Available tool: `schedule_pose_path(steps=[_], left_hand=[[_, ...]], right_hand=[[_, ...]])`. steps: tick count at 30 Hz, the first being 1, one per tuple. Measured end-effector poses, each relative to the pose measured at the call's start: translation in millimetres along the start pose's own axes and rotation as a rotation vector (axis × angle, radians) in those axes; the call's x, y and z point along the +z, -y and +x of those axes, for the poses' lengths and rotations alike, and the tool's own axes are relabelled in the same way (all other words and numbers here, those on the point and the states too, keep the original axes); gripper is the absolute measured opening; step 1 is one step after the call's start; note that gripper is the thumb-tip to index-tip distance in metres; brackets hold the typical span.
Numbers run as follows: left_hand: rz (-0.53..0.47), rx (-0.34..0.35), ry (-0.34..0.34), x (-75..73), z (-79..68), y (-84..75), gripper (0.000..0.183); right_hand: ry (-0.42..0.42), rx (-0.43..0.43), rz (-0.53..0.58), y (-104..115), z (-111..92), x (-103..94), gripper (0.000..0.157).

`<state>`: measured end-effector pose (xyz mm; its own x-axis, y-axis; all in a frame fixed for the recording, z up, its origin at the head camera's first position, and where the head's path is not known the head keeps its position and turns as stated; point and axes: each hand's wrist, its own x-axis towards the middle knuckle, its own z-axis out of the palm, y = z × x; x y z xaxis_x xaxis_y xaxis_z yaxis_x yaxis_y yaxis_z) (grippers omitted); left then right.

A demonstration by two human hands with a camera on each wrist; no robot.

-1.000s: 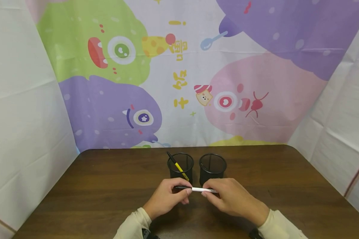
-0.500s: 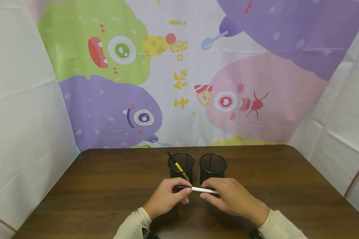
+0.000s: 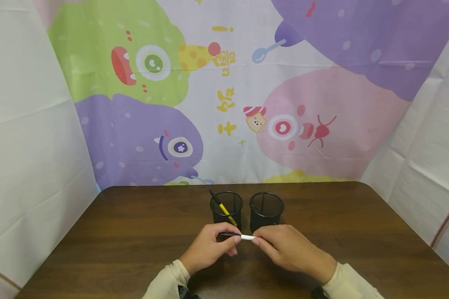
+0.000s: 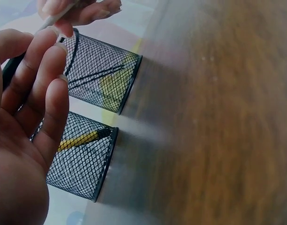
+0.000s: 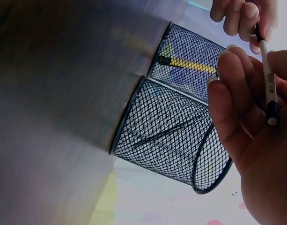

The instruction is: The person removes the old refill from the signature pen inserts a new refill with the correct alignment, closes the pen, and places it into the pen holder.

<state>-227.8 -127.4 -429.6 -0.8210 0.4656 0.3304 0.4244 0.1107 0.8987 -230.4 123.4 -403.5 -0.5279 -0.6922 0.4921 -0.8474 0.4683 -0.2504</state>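
Between my two hands, low over the table, is a slim white pen [image 3: 247,237] with a black cap, lying roughly level. My left hand [image 3: 209,246] pinches the black cap between thumb and fingers. The right hand [image 3: 289,248] grips the white barrel close to the cap; in the right wrist view the barrel [image 5: 268,77] runs back across the palm to its black end. Just beyond the hands stand two black mesh pen cups. The left cup [image 3: 218,218] holds a yellow-and-black pen [image 3: 223,207], leaning left. Inside the right cup [image 3: 260,222] a thin dark line shows, a pen or seam.
The cups stand side by side on the dark wooden table [image 3: 142,232]. Behind the table hangs a cartoon-print cloth [image 3: 232,162]. White cloth walls [image 3: 33,124] close in the left and right sides.
Half a second ago the right fingers were looser, with more of the white barrel showing. Now they grip nearer the cap and cover most of it. The left hand keeps its place.
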Motion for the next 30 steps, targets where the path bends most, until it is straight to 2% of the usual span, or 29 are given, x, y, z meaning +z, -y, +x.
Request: schedule_pose_path(steps=[22, 30], left_hand=[[-0.012, -0.009, -0.004, 1.7, -0.1, 0.4, 0.014], [-0.018, -0.024, -0.012, 0.6, -0.1, -0.5, 0.014]], right_hand=[[-0.095, -0.064, 0.005, -1.1, -1.4, 0.5, 0.002], [-0.14, -0.093, -0.008, -1.0, 0.8, 1.2, 0.008]])
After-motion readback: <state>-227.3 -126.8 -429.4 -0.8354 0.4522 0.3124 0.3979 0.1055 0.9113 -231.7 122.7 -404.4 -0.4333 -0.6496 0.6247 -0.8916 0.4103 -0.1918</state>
